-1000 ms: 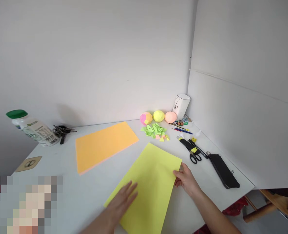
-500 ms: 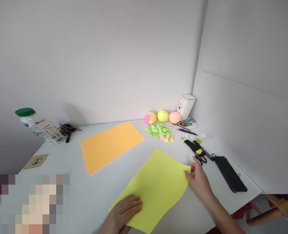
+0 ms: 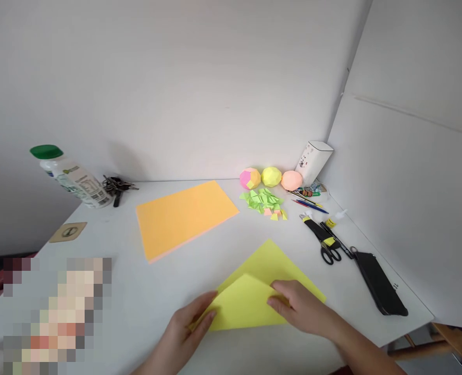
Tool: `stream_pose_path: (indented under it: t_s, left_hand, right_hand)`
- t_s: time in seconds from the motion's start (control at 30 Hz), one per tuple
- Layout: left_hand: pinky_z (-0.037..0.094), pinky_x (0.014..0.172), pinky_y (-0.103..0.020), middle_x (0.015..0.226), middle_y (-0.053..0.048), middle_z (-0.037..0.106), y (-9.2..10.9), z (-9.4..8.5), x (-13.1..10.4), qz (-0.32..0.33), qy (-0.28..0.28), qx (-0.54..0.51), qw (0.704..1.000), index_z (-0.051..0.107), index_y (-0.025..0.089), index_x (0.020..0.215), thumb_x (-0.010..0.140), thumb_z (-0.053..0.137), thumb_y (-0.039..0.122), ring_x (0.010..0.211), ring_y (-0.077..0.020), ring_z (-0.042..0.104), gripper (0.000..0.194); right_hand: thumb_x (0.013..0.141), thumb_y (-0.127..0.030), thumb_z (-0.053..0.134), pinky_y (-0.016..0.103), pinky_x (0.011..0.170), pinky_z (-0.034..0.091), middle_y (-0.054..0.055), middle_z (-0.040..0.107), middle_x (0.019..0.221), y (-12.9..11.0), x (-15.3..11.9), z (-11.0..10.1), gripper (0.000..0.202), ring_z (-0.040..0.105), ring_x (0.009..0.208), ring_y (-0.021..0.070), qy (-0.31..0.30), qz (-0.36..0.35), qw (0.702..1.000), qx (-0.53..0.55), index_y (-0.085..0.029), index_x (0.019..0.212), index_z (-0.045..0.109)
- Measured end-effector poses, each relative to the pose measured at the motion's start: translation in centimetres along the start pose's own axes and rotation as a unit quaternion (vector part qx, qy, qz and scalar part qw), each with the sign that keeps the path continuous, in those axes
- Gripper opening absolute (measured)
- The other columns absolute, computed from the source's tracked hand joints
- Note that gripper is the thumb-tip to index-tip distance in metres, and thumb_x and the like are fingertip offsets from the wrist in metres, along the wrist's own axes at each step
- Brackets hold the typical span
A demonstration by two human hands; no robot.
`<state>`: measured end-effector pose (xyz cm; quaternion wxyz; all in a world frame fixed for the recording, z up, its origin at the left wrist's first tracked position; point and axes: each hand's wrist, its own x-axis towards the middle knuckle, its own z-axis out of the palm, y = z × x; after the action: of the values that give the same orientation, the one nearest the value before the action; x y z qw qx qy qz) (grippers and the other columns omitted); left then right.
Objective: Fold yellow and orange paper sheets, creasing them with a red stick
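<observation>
A sheet of yellow paper (image 3: 250, 304) lies on the table near me, its near part bent up and over so that one corner points away from me. My left hand (image 3: 194, 323) pinches the left side of the bent part between thumb and fingers. At the right, my right hand (image 3: 293, 304) grips the raised edge of the same sheet, thumb below and fingers above. Beyond the sheet is a heap of small folded green paper pieces (image 3: 262, 200), with a few pink and yellow ones at its near side.
A stack of orange paper (image 3: 187, 219) lies left of centre. Three paper balls (image 3: 272, 177) sit by the wall. Scissors (image 3: 329, 254), pens (image 3: 311, 205), a glue bottle (image 3: 334, 219) and a black case (image 3: 379, 284) line the right. A bottle (image 3: 76, 179) and keys (image 3: 117, 186) stand back left.
The yellow sheet lay nearly flat; now its near part is folded over. My left hand went from resting flat to pinching the paper, and my right hand moved inward. The view shifted slightly.
</observation>
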<state>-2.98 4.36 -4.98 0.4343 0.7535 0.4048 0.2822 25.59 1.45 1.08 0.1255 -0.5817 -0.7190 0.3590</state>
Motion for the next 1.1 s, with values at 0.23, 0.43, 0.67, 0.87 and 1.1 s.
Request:
stream_pose_path:
  t_s: [0.23,0.43,0.67,0.87,1.1]
  left_hand:
    - [0.041,0.105,-0.049,0.138,-0.014,0.05,0.5,0.9,-0.2,0.194,0.131,0.295,0.926,0.033,0.02,0.142,0.089,0.048,0.008,0.136,-0.0296,0.037,0.057]
    - [0.03,0.11,-0.052,0.153,-0.014,0.029,1.0,2.8,-1.3,0.234,-0.034,0.426,0.874,0.032,0.013,0.145,0.089,0.052,0.035,0.142,-0.0353,0.018,0.064]
    - [0.028,0.11,-0.052,0.153,-0.014,0.029,0.3,3.3,-1.9,0.188,-0.068,0.426,0.882,0.031,0.015,0.145,0.086,0.054,0.049,0.142,-0.036,0.017,0.072]
    - [0.029,0.11,-0.052,0.15,-0.014,0.034,0.6,2.3,-1.5,0.181,0.001,0.435,0.882,0.043,0.012,0.137,0.086,0.056,0.026,0.141,-0.0351,0.023,0.054]
    - [0.029,0.109,-0.048,0.147,-0.013,0.04,0.8,2.6,-2.1,0.187,-0.009,0.458,0.869,0.045,0.014,0.135,0.084,0.058,0.037,0.138,-0.0337,0.03,0.058]
  right_hand:
    - [0.091,-0.03,0.043,0.022,0.054,0.033,-0.006,0.038,0.066,3.3,1.5,1.6,0.017,0.038,0.058,0.0107,0.046,0.072,0.989,0.122,-0.019,0.1,0.051]
    - [0.093,-0.024,0.037,0.029,0.066,0.046,0.007,0.06,0.09,2.9,1.7,1.3,0.043,0.058,0.075,0.0174,0.032,0.006,0.999,-0.042,-0.018,0.136,0.043]
    - [0.09,-0.015,0.033,0.032,0.063,0.046,0.01,0.066,0.085,2.7,2.6,1.6,0.045,0.062,0.072,0.0207,0.011,-0.069,0.981,-0.178,-0.011,0.131,0.052]
    - [0.093,-0.023,0.038,0.026,0.055,0.042,0.002,0.066,0.072,3.3,2.8,1.0,0.041,0.057,0.057,0.0146,0.032,-0.022,0.996,-0.077,-0.017,0.132,0.051]
    - [0.092,-0.016,0.033,0.029,0.06,0.045,0.007,0.066,0.083,3.3,2.6,1.4,0.044,0.061,0.068,0.0172,0.031,-0.095,0.985,-0.138,-0.014,0.134,0.047]
